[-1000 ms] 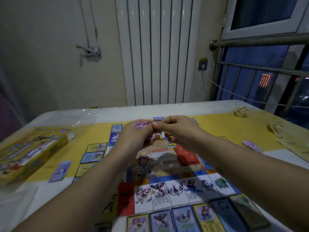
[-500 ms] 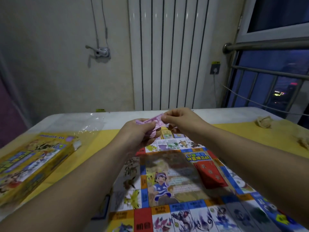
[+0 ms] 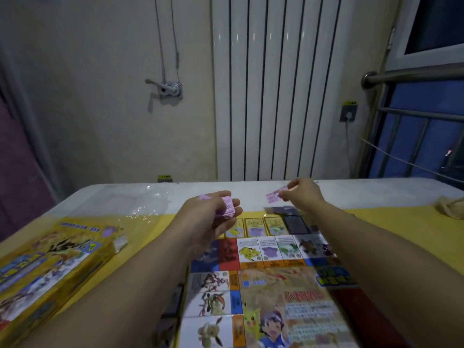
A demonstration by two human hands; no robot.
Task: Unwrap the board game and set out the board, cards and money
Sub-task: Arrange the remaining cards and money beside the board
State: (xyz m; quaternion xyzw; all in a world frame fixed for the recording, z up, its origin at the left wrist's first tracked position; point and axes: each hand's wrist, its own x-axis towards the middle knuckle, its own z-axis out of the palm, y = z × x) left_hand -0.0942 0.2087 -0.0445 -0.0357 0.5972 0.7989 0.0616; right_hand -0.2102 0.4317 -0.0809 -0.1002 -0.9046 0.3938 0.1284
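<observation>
Since half a second ago the two hands, then together over the board, have drawn apart, and the right hand has carried one note off to the right. Nearest, the game board (image 3: 263, 297) lies open and flat on the table's yellow covering (image 3: 391, 232), both forearms crossing above it and hiding parts of its squares; its printed text is too blurred to read. To the left lies the yellow game box (image 3: 50, 259), its lettering also unreadable. Just beyond the board's far edge is a row of yellow-bordered cards (image 3: 256, 226), with dark cards (image 3: 296, 223) beside them. Above these, the left hand (image 3: 208, 217) grips a stack of pink money (image 3: 228, 209), fingers curled round it; "00" shows on the top note. The right hand (image 3: 305, 193) pinches a single pink note (image 3: 275, 195) between thumb and fingertips, raised above the table. Clear plastic wrap (image 3: 140, 199) lies far left, crumpled paper (image 3: 449, 207) far right. Behind the white table (image 3: 376, 192) stand a ribbed radiator (image 3: 276, 84) and a wall socket (image 3: 348, 113).
</observation>
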